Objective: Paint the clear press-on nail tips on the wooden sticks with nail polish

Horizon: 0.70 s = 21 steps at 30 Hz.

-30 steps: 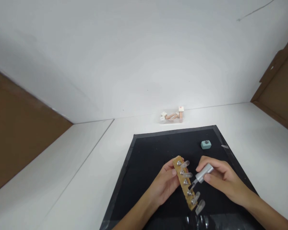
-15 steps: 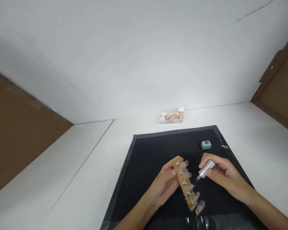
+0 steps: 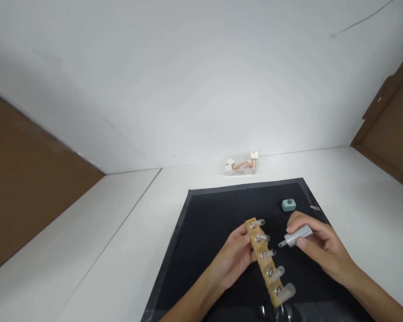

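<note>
Left to right: left hand over the black mat, pinching the tan strip by its left edge near the upper half, thumb on the near face, other fingers largely hidden behind. Clear box with pink-and-white pieces sits past the mat's far edge, well apart from both hands. Strip is held up between the hands, nearer the left since that's the one gripping it. Long axis runs on a steep slant: far end upper left, near end lower right, toward the wearer. Five clear nail tips on metal studs stick out rightward from it, crosswise to the strip, so their free ends face the other hand. Key relation: brush is just beside the free end of the middle tip, slightly above and to the right. Looks like a thin gap; contact can't be told for sure. Brush axis slopes down-left, roughly in line with that tip. Teal bottle sits on the mat beyond the brush. Silver handle is pinched between thumb and fingers of the right hand. Loose clear sliver lies at the mat's right edge, beyond that hand.
</note>
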### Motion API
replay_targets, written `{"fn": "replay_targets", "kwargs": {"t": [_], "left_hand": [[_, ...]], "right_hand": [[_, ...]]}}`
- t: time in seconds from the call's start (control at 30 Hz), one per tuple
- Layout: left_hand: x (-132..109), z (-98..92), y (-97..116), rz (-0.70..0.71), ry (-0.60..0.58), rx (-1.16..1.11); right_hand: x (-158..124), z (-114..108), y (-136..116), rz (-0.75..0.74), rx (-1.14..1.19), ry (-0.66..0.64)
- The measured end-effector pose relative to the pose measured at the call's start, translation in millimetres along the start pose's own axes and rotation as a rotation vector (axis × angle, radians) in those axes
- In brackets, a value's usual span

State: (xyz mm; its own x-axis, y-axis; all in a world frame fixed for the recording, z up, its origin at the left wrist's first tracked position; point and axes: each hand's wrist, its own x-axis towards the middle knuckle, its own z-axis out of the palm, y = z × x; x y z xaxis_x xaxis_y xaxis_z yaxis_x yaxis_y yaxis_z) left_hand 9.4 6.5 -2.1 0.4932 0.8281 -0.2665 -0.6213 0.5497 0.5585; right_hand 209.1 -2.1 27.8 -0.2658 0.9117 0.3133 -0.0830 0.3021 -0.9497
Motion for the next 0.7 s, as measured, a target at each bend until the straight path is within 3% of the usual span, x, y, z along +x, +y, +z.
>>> {"fn": "replay_targets", "kwargs": {"t": [0.33, 0.7], "left_hand": [[1.3, 3.1, 0.9, -0.017, 0.020, 0.005], [1.4, 2.7, 2.2, -0.001, 0.061, -0.018]], "right_hand": [[2.5, 5.3, -6.6, -0.100, -0.074, -0.098], [0.2, 2.3, -4.2, -0.050, -0.119, -0.004]]}}
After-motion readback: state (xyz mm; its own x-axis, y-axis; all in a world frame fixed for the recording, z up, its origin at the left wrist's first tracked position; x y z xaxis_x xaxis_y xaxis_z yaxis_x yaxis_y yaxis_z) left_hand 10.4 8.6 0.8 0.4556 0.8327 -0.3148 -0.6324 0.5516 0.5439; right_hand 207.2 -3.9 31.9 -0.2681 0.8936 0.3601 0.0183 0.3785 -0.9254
